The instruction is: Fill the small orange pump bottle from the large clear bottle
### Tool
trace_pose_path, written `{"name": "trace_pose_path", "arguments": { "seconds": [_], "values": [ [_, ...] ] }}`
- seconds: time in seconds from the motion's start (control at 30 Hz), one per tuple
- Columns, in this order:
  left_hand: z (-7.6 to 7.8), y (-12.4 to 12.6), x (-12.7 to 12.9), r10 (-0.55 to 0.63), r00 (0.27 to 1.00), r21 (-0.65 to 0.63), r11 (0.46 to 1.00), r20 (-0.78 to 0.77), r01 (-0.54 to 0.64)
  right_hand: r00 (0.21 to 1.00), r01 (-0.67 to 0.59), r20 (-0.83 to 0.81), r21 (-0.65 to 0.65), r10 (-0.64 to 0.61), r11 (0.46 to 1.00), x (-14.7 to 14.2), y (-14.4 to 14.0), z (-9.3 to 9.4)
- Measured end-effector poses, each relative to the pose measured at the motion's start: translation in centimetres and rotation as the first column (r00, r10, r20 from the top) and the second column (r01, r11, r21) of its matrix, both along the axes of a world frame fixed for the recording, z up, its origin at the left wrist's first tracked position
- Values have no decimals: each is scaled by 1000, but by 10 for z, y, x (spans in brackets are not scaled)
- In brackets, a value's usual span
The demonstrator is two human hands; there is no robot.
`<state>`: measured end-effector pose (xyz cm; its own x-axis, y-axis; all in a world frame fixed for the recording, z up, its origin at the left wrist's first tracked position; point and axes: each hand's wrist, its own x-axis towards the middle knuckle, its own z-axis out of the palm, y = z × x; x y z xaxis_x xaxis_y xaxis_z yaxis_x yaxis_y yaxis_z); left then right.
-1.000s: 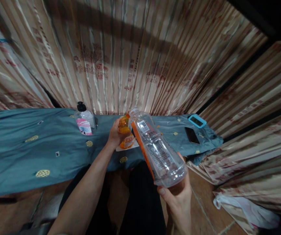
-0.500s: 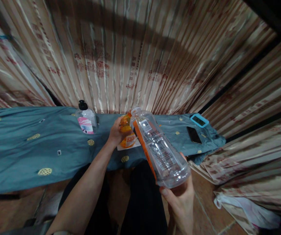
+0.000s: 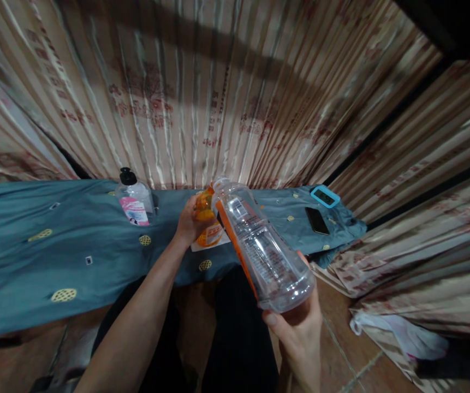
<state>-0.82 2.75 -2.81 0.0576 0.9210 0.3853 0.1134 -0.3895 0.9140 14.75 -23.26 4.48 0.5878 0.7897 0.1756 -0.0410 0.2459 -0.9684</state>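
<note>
Head view, right hand: the right hand grips the base end of a clear empty bottle, fingers curled round its bottom rim, thumb pressed against the near side.
Clear bottle: tilted, base low and near the camera, open neck pointing up and away, just at the mouth of the orange bottle; an orange label strip runs along its left side.
Head view, left hand: the left hand wraps the orange bottle, fingers closed round its body on the far side, mostly hidden.
Orange bottle: stands on a white paper on the teal cloth, partly behind the clear bottle's neck; whether the two necks touch cannot be told.
Left of the hands: a clear bottle with a black cap and pink label stands upright on the cloth, apart from both hands.
Right on the cloth: a dark phone lies flat, with a blue-framed device just beyond it.
Backdrop: a striped patterned curtain hangs behind the cloth.
</note>
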Motion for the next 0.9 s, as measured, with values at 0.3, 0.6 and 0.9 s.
{"name": "trace_pose_path", "arguments": {
  "seconds": [0.3, 0.6, 0.9],
  "values": [
    [5, -3, 1, 1, 1000, 1, 1000, -18, -1, 999, -5, -36, 29, 6, 1000, -1, 1, 1],
    [5, -2, 1, -8, 1000, 0, 1000, 6, 8, 999, 39, 33, -1, -39, 999, 0, 0, -4],
    [6, -4, 2, -13, 1000, 20, 1000, -16, 14, 1000, 17, 10, 9, -17, 1000, 1, -2, -4]
  ]
}}
